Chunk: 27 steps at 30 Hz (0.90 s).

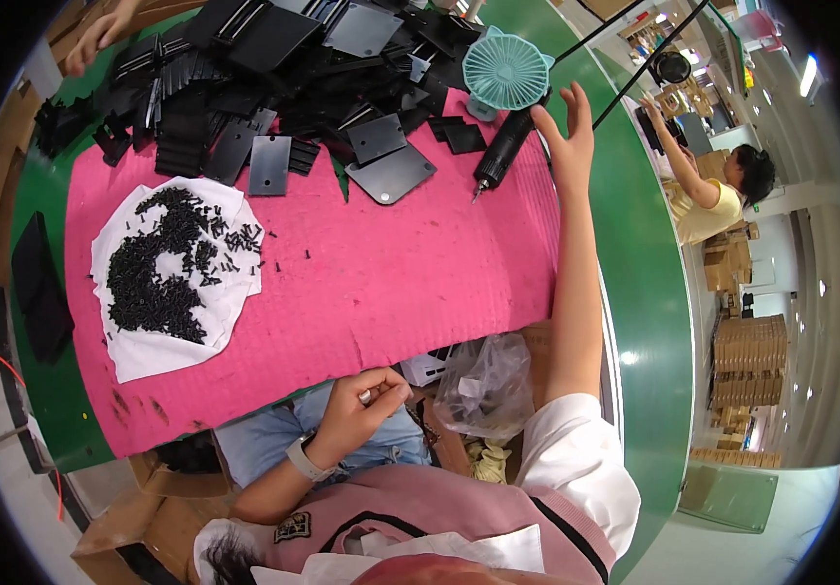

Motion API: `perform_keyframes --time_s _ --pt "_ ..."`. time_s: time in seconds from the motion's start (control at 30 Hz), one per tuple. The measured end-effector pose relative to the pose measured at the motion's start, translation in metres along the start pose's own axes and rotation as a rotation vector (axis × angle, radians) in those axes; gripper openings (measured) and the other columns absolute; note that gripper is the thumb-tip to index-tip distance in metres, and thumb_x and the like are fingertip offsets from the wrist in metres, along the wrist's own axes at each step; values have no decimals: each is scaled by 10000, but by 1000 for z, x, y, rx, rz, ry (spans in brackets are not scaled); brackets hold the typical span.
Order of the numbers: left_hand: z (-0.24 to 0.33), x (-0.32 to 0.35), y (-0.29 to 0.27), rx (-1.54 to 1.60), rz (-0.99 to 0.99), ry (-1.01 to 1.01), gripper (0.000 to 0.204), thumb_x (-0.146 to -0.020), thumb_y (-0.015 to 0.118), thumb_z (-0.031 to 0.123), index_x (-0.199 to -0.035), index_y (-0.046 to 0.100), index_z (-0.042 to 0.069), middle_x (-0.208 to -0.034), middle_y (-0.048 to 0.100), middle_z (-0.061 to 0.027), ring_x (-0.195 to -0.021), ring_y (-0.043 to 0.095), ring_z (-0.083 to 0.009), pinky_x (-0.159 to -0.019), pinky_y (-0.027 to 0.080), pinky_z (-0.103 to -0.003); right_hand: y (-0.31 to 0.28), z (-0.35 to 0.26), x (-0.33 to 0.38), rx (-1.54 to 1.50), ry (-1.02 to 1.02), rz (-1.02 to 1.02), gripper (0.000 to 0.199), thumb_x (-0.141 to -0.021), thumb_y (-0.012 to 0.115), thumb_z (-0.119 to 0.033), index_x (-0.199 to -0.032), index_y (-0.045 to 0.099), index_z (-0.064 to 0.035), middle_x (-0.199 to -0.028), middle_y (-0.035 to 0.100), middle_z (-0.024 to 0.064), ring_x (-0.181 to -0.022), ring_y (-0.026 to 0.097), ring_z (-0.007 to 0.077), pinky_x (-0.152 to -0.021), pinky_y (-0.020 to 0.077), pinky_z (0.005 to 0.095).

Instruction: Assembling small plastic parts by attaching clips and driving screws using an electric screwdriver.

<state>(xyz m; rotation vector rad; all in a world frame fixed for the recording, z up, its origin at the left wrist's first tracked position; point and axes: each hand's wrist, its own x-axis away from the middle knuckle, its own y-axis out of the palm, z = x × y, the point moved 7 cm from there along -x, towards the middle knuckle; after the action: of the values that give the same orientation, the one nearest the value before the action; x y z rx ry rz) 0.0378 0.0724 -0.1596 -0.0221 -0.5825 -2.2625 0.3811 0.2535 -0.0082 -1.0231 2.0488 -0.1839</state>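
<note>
My right hand [570,141] reaches over the far right of the pink mat, its fingers apart and nothing in them. Just left of its fingers lies a black electric screwdriver [506,148], its bit toward me. A mint-green fan [508,73] stands beside the fingertips. My left hand [363,411], with a ring and a white wristband, is closed at the mat's near edge, above my lap. Whatever it may hold is hidden. Many small black screws [162,263] lie on a white cloth [137,356] at the left of the mat.
Black plates and brackets [274,88] are heaped across the back of the pink mat [391,263], on a green table [649,390]. Another person's hand [94,44] is at the far left. A plastic bag [486,385] hangs near my lap. A person in yellow [703,200] works at right.
</note>
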Motion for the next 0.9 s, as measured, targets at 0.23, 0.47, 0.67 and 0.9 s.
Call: perform_keyframes --time_s 0.23,0.47,0.67,0.9 --pt "0 2 4 14 -36 40 121 -886 592 93 -830 619 -10 -698 562 31 -616 448 -12 -535 340 -187 12 1 39 192 222 43 923 -661 807 -433 -1350 400 29 -1267 502 248 -1195 490 303 -994 380 356" --pt "0 8 6 -51 -42 46 135 -886 595 98 -812 616 -12 -673 565 18 -606 460 -22 -526 357 -198 29 -30 39 372 237 99 804 -640 750 -280 -1283 361 7 -1174 490 257 -1051 526 408 -914 432 433" --pt "-2 13 6 -61 -32 91 141 -884 597 98 -810 618 -20 -656 571 5 -606 476 -34 -536 380 -209 -4 -20 52 334 135 314 617 -638 722 -196 -1131 443 50 -1122 480 230 -1065 494 381 -932 409 417" --pt "-7 16 -1 -22 -31 75 218 -926 546 151 -813 630 -16 -629 522 6 -594 449 -41 -539 346 -205 -44 -23 79 592 207 195 559 -654 700 -212 -1148 490 -54 -1136 503 162 -1008 561 344 -871 451 425"
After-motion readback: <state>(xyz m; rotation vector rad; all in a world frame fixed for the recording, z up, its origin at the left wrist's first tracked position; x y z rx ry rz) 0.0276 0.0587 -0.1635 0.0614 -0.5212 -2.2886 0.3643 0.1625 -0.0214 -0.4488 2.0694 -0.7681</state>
